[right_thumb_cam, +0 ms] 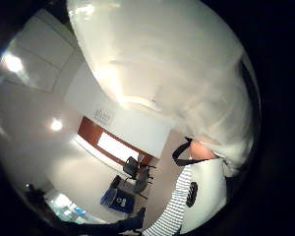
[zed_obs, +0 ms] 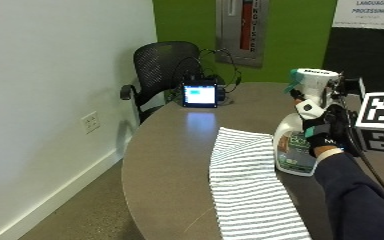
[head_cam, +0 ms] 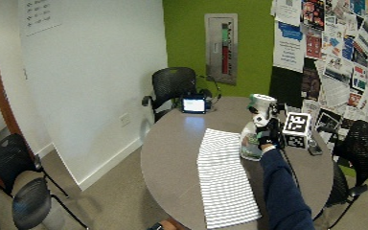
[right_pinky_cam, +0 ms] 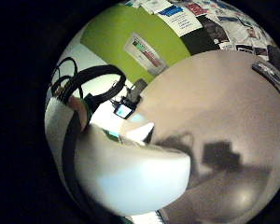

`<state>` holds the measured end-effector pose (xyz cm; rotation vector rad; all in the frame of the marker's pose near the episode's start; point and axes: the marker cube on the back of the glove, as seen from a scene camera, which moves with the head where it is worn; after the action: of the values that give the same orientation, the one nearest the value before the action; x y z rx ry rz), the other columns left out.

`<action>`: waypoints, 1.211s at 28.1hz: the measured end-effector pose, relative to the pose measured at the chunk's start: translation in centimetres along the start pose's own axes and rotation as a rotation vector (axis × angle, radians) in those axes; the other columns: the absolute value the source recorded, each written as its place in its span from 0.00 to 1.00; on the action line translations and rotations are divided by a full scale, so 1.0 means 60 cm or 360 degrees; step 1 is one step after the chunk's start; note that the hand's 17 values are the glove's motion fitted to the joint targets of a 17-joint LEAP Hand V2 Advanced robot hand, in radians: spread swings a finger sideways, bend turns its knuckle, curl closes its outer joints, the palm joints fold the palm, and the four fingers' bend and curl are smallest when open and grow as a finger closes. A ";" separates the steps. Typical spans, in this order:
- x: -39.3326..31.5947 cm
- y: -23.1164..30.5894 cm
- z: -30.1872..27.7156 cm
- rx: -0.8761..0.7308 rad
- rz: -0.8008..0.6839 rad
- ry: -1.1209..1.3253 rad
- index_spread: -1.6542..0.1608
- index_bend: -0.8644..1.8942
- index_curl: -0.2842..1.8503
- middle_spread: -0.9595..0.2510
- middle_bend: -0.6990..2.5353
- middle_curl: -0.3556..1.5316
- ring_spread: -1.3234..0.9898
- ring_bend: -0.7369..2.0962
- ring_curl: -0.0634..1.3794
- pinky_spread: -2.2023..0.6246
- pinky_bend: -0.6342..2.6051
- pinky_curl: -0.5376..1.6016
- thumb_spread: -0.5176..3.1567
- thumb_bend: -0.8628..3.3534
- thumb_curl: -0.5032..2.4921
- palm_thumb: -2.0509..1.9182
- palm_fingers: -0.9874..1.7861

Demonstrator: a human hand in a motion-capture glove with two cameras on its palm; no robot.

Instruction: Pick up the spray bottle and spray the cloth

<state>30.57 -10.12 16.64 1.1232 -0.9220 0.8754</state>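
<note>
**Gloved hand wrapped around the spray bottle beside the striped cloth**

The black-gloved right hand (zed_obs: 326, 127) is curled around the neck of the white plastic spray bottle with the teal trigger and green label (zed_obs: 300, 140), fingers wrapped about it just under the spray head. From where I stand the bottle is upright, its base at or just above the round grey-brown counter (zed_obs: 172, 150); I cannot tell whether it is touching the top. A dark blue sleeve (zed_obs: 358, 200) runs back from the glove toward the near edge.

The palm cameras agree: the bottle's white body (right_pinky_cam: 130, 177) fills a large part of the little-finger side view, and its pale surface (right_thumb_cam: 177, 69) covers most of the thumb side view, so it sits right against the palm.

Just beside the bottle, on its side toward the white wall, lies the long grey-and-white striped cloth (zed_obs: 245, 185), spread flat on the counter and reaching to the near edge. The bottle's base is just beside the cloth's border.

Farther across the counter stands a small black device with a lit blue screen (zed_obs: 199, 94), cables trailing behind it. Behind that is a black mesh office chair (zed_obs: 162, 67), against the green wall (zed_obs: 185, 22).
</note>
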 end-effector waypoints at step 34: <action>-0.073 0.048 -0.010 -0.0327 -0.0460 0.0280 0.75 0.38 0.35 0.61 0.40 0.45 0.46 0.49 0.35 0.66 0.34 0.43 0.26 0.20 0.38 0.77 0.85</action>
<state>26.43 -9.42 13.47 0.9562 -0.6672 0.6165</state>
